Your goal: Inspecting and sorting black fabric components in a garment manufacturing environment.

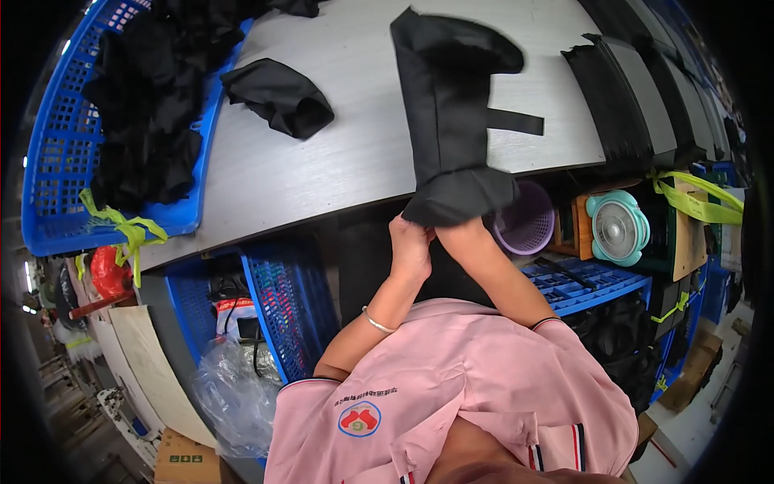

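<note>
A long black fabric piece (447, 105) lies across the grey table (339, 153) and hangs over its near edge. My left hand (409, 242) pinches the hanging lower edge of this fabric. My right hand is hidden inside or behind the fabric's hanging end; only my right forearm (492, 270) shows, reaching up into it. A black strap (516, 121) sticks out from the fabric's right side. A silver bangle (377, 321) sits on my left wrist.
A blue crate (56, 161) full of black garments sits at the table's left. A folded black piece (278, 97) lies beside it. Stacked black pieces (621, 97) lie at right. Under the table are a purple basket (528, 222), a teal fan (617, 227) and blue crates (282, 298).
</note>
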A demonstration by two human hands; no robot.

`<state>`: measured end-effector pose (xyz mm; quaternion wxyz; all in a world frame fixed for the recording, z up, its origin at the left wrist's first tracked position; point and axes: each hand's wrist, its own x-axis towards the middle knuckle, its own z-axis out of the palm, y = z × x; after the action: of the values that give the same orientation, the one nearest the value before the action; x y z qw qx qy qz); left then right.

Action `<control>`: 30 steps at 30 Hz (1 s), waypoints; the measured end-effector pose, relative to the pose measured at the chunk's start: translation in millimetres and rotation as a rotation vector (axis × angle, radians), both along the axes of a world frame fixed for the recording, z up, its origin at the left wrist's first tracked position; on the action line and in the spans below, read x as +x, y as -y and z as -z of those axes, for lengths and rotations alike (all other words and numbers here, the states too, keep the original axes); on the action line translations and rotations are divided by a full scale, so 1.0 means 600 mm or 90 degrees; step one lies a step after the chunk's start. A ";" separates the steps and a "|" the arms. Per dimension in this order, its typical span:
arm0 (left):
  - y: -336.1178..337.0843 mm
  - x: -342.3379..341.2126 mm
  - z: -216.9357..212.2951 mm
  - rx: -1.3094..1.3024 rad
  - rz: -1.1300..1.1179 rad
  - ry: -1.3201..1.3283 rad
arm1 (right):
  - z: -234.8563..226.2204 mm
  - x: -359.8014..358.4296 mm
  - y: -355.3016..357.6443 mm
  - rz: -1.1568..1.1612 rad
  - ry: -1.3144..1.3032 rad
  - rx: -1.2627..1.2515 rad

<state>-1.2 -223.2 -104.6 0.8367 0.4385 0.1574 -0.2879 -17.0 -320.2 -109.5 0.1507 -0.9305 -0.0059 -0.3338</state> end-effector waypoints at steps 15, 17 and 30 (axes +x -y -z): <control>-0.028 0.030 0.050 0.040 0.183 0.080 | 0.055 0.116 0.020 0.058 -0.226 -0.064; -0.049 0.015 0.020 0.151 0.163 0.159 | 0.053 0.120 0.021 0.062 -0.162 -0.064; -0.070 0.090 0.000 0.468 0.033 0.634 | 0.065 0.074 0.045 0.002 -0.142 0.003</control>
<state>53.0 -181.3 -104.4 0.5966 0.7835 -0.1739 0.0047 27.1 -347.3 -148.5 0.1525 -0.9614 0.0130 -0.2285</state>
